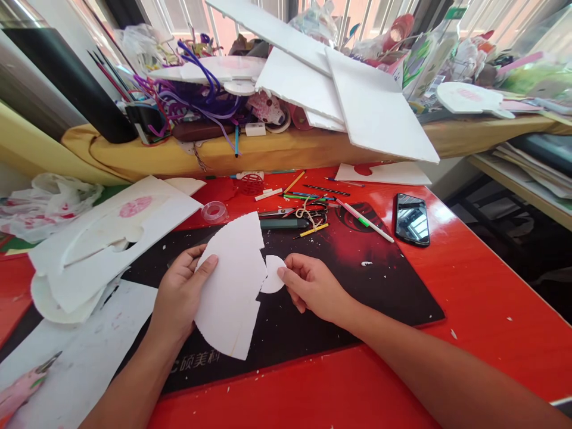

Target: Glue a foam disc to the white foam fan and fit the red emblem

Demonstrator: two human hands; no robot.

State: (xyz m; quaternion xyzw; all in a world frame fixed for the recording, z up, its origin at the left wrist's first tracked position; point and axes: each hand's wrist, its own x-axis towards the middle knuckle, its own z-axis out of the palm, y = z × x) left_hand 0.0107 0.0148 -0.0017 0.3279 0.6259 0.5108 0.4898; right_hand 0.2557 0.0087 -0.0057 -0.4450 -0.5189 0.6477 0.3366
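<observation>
My left hand (181, 292) grips a large white foam board piece (235, 280) by its curved left edge, thumb on top. The piece is shaped like a broad half disc, with notches along its right side. Between the thumb and fingers of my right hand (313, 283) is a small rounded white foam piece (274, 274). Its left side meets the middle of the large piece's right edge; whether the two are joined I cannot tell. Both pieces are held above a black desk mat (348, 298).
A phone (412, 219) lies on the red table (482, 268) at right. Scissors (286, 212), pens (366, 221) and a tape roll (214, 211) lie behind the pieces. Cut foam boards (111, 226) are piled at left. More white boards (375, 101) lean on the cluttered sill.
</observation>
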